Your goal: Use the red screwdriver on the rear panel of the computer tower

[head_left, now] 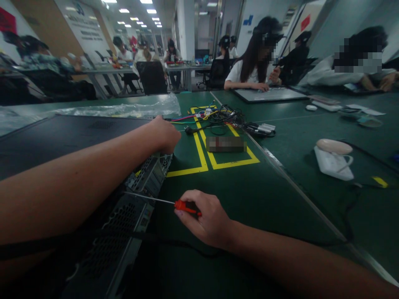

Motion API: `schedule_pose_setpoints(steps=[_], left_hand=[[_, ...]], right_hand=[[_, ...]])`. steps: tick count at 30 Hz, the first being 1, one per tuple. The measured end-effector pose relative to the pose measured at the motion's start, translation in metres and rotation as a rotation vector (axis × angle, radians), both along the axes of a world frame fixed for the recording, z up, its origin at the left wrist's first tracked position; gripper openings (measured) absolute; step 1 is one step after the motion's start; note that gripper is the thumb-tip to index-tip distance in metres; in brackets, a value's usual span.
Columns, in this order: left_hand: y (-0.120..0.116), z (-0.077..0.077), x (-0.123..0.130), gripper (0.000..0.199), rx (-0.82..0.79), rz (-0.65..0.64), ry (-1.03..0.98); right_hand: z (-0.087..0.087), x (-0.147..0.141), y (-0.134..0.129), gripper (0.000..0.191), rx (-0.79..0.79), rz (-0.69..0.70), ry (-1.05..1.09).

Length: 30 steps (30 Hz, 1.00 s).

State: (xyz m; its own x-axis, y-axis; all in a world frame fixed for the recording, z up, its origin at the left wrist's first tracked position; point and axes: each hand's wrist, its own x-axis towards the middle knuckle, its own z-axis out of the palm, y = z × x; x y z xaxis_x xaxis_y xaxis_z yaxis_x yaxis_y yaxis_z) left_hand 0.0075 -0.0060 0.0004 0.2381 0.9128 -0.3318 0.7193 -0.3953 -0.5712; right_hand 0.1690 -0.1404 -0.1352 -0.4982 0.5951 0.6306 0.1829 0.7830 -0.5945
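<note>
My right hand [205, 214] is closed around the red handle of a screwdriver [185, 206]. Its thin metal shaft points left, and the tip reaches the back panel of a dark computer case [124, 216]; whether it sits in a screw is too small to tell. My left arm stretches across the top of the case. At the far rear corner, my left hand [165, 135] is closed with the fingers bent in against the case. Whatever those fingers grip is hidden. The back panel shows honeycomb vents, ports and a round fan grille [165, 161].
A tangle of cables [224, 114] with a black plug [189, 130] lies beyond the case. A blurred-out box [226, 144] rests within yellow tape. Clear plastic wrap [149, 106] lies behind the case. On the right are a white holder [333, 160] and a black cord [350, 207]. Other people sit opposite.
</note>
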Motion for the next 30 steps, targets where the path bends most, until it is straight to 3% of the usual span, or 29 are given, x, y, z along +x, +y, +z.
schedule_pose_setpoints(steps=[6, 14, 30], left_hand=[[-0.0003, -0.0004, -0.0006, 0.043, -0.012, -0.025, -0.011], [0.0003, -0.0008, -0.0013, 0.035, 0.001, -0.019, 0.003], [0.0006, -0.0002, -0.0016, 0.042, -0.004, -0.033, -0.011]], right_hand=[[0.0001, 0.0003, -0.0005, 0.015, -0.017, -0.002, -0.007], [0.0000, 0.0004, -0.0005, 0.017, -0.005, -0.008, -0.003], [0.0023, 0.0010, -0.0007, 0.017, -0.016, -0.002, -0.011]])
